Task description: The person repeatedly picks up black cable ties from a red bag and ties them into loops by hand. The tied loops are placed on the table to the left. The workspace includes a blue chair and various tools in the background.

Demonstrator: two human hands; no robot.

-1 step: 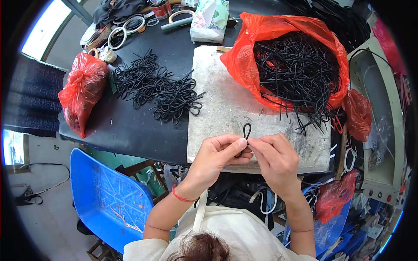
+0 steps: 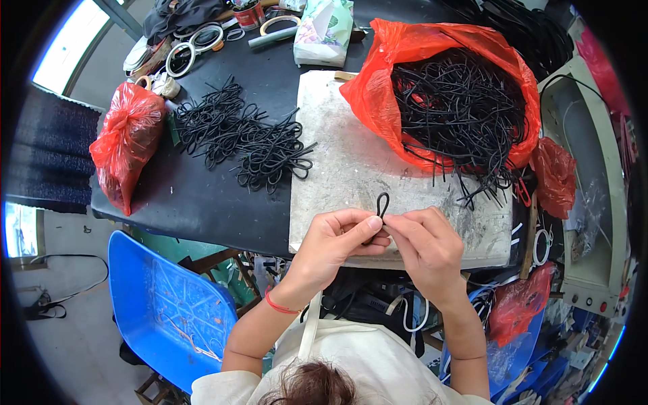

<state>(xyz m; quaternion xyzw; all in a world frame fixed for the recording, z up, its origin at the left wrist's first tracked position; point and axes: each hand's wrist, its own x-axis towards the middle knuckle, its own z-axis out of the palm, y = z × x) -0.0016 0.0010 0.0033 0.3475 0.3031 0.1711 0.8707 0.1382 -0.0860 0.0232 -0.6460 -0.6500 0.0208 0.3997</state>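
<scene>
My left hand [image 2: 337, 239] pinches a short black cord [image 2: 383, 201] that is bent into a small upright loop. Thumb and forefinger of my right hand [image 2: 430, 248] are closed on the same cord just below the loop; the cord's ends are hidden by the fingers. Both hands are over the near edge of a stained pale board [image 2: 334, 196]. To the left of the board lies a heap of looped black cords [image 2: 270, 156]. At its far right stands an open red plastic bag [image 2: 378, 77] full of loose black cords [image 2: 459, 104].
A knotted red bag [image 2: 131, 142] sits at the table's left end. Tape rolls [image 2: 181, 59] and a tissue pack [image 2: 324, 34] stand along the back. Below the table's left edge is a blue plastic tub [image 2: 162, 304]. A pale metal machine housing [image 2: 594, 270] borders the right side.
</scene>
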